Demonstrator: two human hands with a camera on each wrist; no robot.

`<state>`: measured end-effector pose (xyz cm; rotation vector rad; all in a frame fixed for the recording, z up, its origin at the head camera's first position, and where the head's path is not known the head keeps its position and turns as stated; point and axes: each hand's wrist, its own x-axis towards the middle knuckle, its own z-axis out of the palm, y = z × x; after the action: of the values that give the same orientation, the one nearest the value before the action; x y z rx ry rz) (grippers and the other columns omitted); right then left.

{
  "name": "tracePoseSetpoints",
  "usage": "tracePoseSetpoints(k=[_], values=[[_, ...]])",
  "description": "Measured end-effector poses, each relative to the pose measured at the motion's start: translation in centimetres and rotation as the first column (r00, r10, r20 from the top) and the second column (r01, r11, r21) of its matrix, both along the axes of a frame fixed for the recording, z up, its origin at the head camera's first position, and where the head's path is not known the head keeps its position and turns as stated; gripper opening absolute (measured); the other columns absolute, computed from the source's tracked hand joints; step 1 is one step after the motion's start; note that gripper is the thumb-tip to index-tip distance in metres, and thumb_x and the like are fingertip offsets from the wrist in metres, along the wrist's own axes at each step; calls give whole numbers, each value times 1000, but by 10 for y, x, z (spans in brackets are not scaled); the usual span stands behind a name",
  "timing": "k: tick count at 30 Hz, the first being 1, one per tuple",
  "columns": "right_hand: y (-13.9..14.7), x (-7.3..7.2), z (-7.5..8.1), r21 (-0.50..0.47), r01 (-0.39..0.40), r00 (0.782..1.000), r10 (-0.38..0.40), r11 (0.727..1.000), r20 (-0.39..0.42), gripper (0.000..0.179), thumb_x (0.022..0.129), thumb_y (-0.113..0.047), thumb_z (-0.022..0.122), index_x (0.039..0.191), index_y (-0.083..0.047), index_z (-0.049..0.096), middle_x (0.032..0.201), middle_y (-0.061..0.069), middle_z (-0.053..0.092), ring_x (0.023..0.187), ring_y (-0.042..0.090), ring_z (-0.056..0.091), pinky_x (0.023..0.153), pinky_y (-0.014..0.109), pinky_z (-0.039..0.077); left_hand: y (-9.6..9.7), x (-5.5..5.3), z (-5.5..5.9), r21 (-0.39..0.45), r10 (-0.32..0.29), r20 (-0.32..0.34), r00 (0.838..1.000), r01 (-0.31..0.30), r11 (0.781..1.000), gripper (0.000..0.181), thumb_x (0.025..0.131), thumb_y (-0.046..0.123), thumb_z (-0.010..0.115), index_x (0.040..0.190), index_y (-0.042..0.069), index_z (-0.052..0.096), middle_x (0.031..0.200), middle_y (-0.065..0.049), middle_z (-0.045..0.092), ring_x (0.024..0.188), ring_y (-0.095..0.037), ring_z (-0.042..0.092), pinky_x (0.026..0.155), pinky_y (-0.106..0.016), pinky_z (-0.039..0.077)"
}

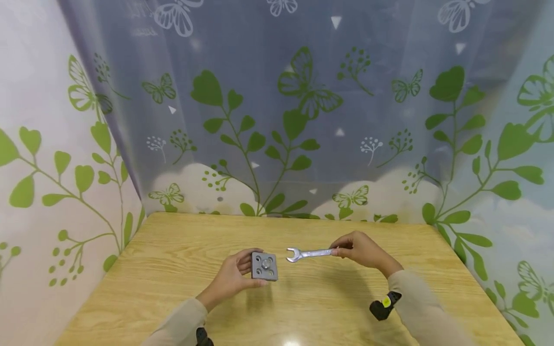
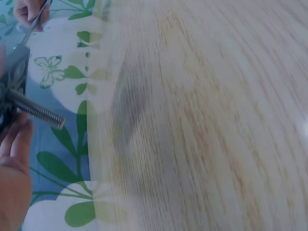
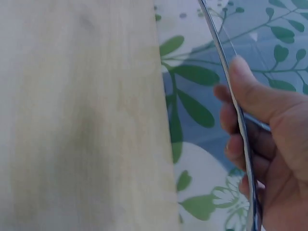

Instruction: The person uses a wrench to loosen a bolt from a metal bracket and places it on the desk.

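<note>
My left hand [image 1: 229, 276] grips a grey square metal plate [image 1: 265, 275] by its left side, thumb along the lower edge. A bolt head [image 1: 266, 264] sits at the plate's centre, with several holes around it. From the plate's other face the bolt's threaded shank [image 2: 41, 111] sticks out in the left wrist view. To the right, my right hand [image 1: 362, 250] holds a silver open-end wrench [image 1: 313, 253] by its far end between thumb and fingers. Its open jaw points left at the plate, a small gap away. Both things are held above the table.
The wooden table [image 1: 182, 240] lies under both hands, and their shadows fall on it. Behind its back edge hangs a curtain [image 1: 242, 197] with leaf and butterfly prints, and similar printed cloth stands at both sides. Each wrist wears a small black camera [image 1: 382, 309].
</note>
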<state>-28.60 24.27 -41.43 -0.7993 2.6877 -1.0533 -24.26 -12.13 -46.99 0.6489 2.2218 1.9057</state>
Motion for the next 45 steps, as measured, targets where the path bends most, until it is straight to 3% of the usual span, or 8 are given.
tracePoseSetpoints(k=[3,8,19,26,34,45], values=[[-5,14,-11,-35,84,996,-84,996,-3,27,91,-30,65,105,-8,73,81,-3,68,63,10,55,50,25,47,2,-1,1,25,60,12,998,-61,998,75,71,12,85,135,-2,48,132,-24,55,118,-32,58,97,-30,51],[-23,37,-19,-107,162,987,-161,981,21,29,91,-32,65,106,-7,72,84,2,69,67,14,60,52,26,51,6,-2,1,44,136,22,990,-137,990,77,69,11,86,134,-5,47,133,-25,54,119,-35,57,96,-29,52],[-62,75,-27,-187,157,986,-163,970,-19,24,92,-18,65,109,-3,70,81,-1,67,58,4,48,45,19,42,13,-3,3,68,208,31,978,-210,975,79,67,10,87,134,-4,48,131,-23,56,118,-34,58,93,-25,52],[-71,81,-32,-196,160,985,-170,968,-34,25,92,-19,65,109,-2,70,78,2,67,54,2,45,42,17,38,14,-4,2,45,215,3,977,-215,976,78,66,11,87,133,-3,50,131,-25,55,118,-35,57,93,-27,52],[-75,83,-37,-213,166,986,-168,963,8,25,92,-19,65,108,-1,71,85,11,71,58,4,51,44,19,44,16,0,2,67,209,-3,978,-208,976,80,65,10,88,133,-7,49,129,-26,56,118,-36,57,94,-30,52],[-76,83,-37,-214,155,988,-156,964,10,27,91,-18,65,109,2,70,83,11,71,54,3,47,43,16,39,17,-1,1,84,191,33,981,-193,978,78,66,10,87,133,-3,50,130,-24,56,118,-34,57,93,-30,53]])
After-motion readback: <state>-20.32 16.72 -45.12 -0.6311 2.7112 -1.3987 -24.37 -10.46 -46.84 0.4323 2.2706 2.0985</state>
